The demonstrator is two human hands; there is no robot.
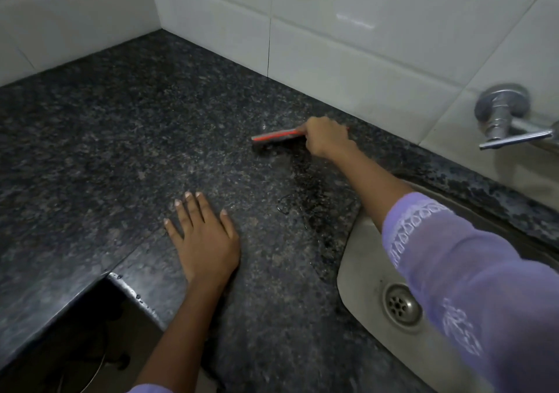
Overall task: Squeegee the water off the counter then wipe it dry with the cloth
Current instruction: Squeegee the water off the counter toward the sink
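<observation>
White tiled walls wrap a corner of dark speckled stone, and that surface point(127, 126) is where the action is. Right hand point(326, 137) is out at full reach near the back wall, grip closed around the squeegee point(276, 137), whose red-orange bar and dark blade stick out to the left of the fist. Blade edge is down on the stone, just short of the tiles, which looks like the start of a pull from the far edge.

Between the squeegee and the steel sink point(360, 259) lies a glossy wet patch point(308, 193), thin outlines of water showing toward the sink's rim. That explains the placement, I'd say: blade behind the water, basin in front, so a drag back toward the body and right would sweep it straight over the lip and down to the drain point(400, 305).

Left hand point(205, 241) is flat on the surface, fingers spread, holding nothing; it sits near the front edge, on the drier-looking side, and reads as a brace for the long lean across (sensible, given that stretch).

Tap point(508, 120) juts from the wall at right, blurred. No cloth anywhere in view, so the drying step is not yet begun.
</observation>
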